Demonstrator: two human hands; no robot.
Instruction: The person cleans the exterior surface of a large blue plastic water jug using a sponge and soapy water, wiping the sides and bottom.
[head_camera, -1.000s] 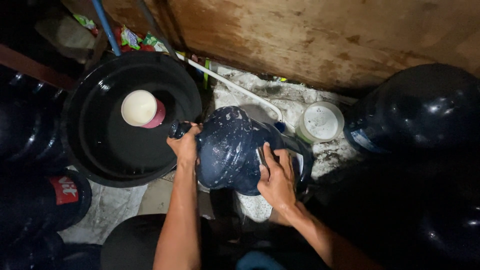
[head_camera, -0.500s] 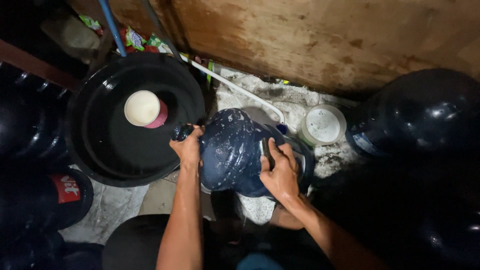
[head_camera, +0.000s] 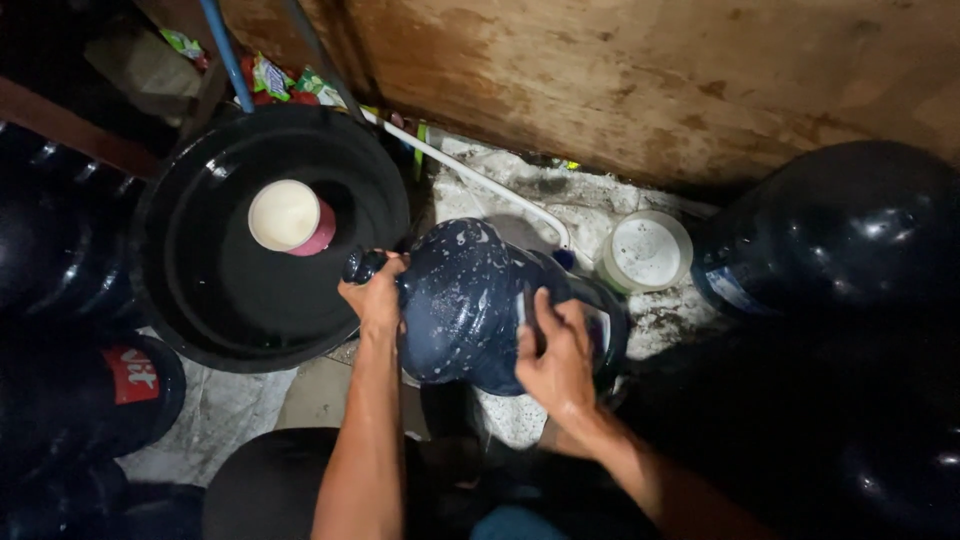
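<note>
A large dark blue water jug (head_camera: 470, 300), wet and speckled with foam, lies on its side in front of me with its neck pointing left. My left hand (head_camera: 375, 295) grips the neck near the mouth. My right hand (head_camera: 555, 350) presses flat on the jug's body, fingers spread over its side. A big black basin (head_camera: 200, 300) sits just left of the neck, with a pink cup (head_camera: 290, 217) of pale liquid floating or standing inside it.
More dark blue jugs stand at the right (head_camera: 840, 240) and along the left edge (head_camera: 60, 260). A white round lid or tub (head_camera: 646, 250) lies by the brown wall. A white pipe (head_camera: 470, 175) and a blue pipe (head_camera: 225, 50) run along the rough floor.
The jug and both hands stay in nearly the same place; my right hand has shifted slightly over the jug's side, as if rubbing it. The view has drifted a little.
</note>
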